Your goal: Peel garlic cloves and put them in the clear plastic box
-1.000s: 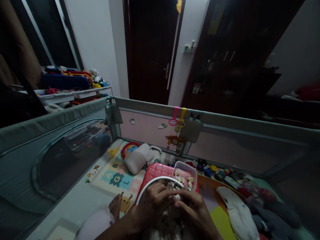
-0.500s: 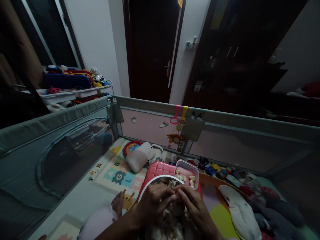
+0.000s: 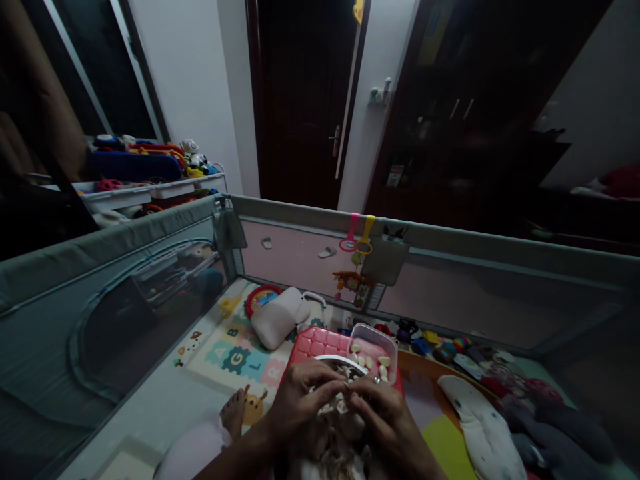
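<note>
My left hand [image 3: 300, 400] and my right hand [image 3: 385, 417] meet over a white-rimmed bowl [image 3: 334, 360] full of papery garlic skins. Both hands have their fingers curled and pinched together on a small pale piece between them, probably a garlic clove [image 3: 341, 403], which is mostly hidden. Just beyond the hands stands a clear plastic tub [image 3: 374, 347] with several peeled cloves in it. Bowl and tub rest on a red plastic stool top [image 3: 315, 341].
I sit inside a grey-walled playpen [image 3: 450, 243] on an alphabet mat [image 3: 235, 353], my bare foot [image 3: 234, 413] at the left. A white pillow [image 3: 275, 320], scattered toys [image 3: 435, 343] and soft cloth items [image 3: 480, 427] lie around. A dark door [image 3: 300, 100] stands behind.
My hands have shifted slightly forward over the bowl while working the piece between the fingers. The view has wobbled a little.
</note>
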Demonstrator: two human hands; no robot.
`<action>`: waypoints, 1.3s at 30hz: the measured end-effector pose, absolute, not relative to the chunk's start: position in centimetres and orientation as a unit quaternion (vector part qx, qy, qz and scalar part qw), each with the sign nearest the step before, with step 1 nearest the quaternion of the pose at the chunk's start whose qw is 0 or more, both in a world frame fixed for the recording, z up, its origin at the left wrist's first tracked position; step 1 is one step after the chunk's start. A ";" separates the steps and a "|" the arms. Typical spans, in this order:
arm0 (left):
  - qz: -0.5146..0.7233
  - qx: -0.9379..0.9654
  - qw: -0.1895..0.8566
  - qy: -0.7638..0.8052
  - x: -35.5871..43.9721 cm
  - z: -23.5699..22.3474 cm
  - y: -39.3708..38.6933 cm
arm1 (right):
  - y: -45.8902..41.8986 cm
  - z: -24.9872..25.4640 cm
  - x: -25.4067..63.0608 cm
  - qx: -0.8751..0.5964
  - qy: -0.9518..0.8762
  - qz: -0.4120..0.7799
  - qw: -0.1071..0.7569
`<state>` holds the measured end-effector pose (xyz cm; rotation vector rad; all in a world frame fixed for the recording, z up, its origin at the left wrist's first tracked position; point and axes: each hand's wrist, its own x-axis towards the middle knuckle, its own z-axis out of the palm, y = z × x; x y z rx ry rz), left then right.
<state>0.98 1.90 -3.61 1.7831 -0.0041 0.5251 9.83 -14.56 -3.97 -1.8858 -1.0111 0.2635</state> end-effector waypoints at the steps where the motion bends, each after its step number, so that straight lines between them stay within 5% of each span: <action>1: 0.213 0.765 0.608 0.007 1.1 -3.8 1.9 | -14.5 -3.9 9.7 -0.770 -0.427 0.096 0.465; 14: 0.133 0.800 0.584 0.041 1.0 -4.3 1.7 | -13.9 -4.9 8.7 -0.738 -0.424 -0.013 0.525; 28: 0.205 0.825 0.523 0.062 0.7 -3.5 1.2 | -14.0 -4.8 8.8 -0.761 -0.411 -0.010 0.503; 39: 0.267 0.845 0.463 -0.015 0.6 -4.5 0.7 | -13.7 -6.2 9.1 -0.727 -0.498 -0.132 0.453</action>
